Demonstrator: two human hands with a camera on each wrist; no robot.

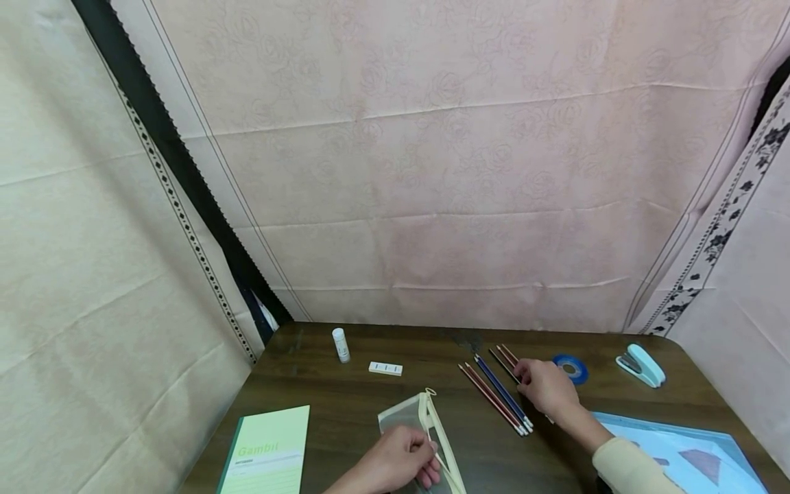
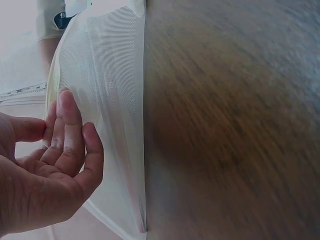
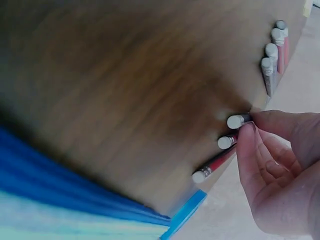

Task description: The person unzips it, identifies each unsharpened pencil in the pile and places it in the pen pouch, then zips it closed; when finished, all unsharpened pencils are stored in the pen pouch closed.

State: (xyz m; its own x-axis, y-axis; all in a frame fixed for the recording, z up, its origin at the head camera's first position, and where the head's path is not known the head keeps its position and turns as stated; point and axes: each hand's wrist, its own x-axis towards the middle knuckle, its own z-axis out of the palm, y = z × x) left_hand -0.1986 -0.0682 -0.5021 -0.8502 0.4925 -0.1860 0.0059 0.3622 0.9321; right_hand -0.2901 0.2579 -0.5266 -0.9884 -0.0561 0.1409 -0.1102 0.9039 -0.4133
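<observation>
On the dark wood bench [image 1: 345, 425], a green notebook [image 1: 265, 446], cut off below, lies at left. Right of it, the left-hand grip [image 1: 404, 458] is narrow, thumb and finger pinching the edge of a pale mesh pouch [image 1: 400, 412]; the pouch's long axis runs away from the person, leaning left, its near end cropped. A reddish streak behind the mesh is hard to make out. Next, four pencils [image 1: 494, 394] slant together, points away and left, white ends nearer. The right-hand grip [image 1: 546, 387] pinches a dark pencil [image 1: 503, 366], slanting likewise, and hides parts of two red pencils [image 3: 219, 160] beside it.
</observation>
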